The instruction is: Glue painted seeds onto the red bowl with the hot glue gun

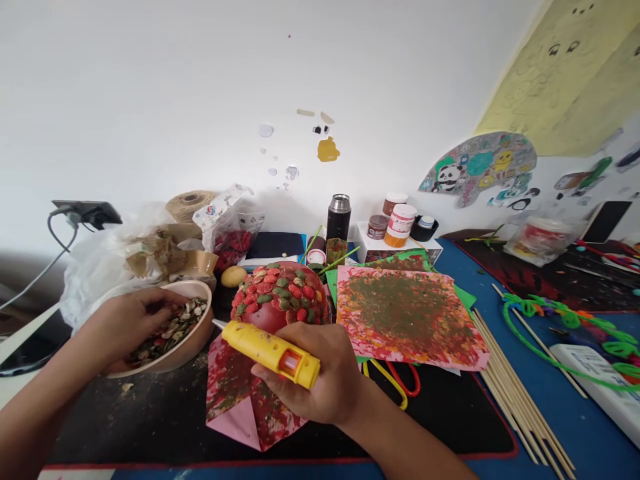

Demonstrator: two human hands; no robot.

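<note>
Red dome [280, 297], studded over its upper part with red and green pieces [283, 292], sits just beyond the right hand [323, 373], a smooth bare patch facing the grip. That hand is closed firmly around a yellow glue gun [267, 350], whose pale nozzle [219, 324] points left, toward a pale pink bowl [204, 330]. In the bowl, left of that grip, the left hand [133, 323] reaches among small mottled pieces [175, 333]; its fingertips are hidden, so I cannot tell whether they pinch anything. Beneath the gun lies a paint-smeared sheet [233, 383]; right of the grip are another painted sheet [405, 317] and, farther off, thin wooden sticks [523, 390]
</note>
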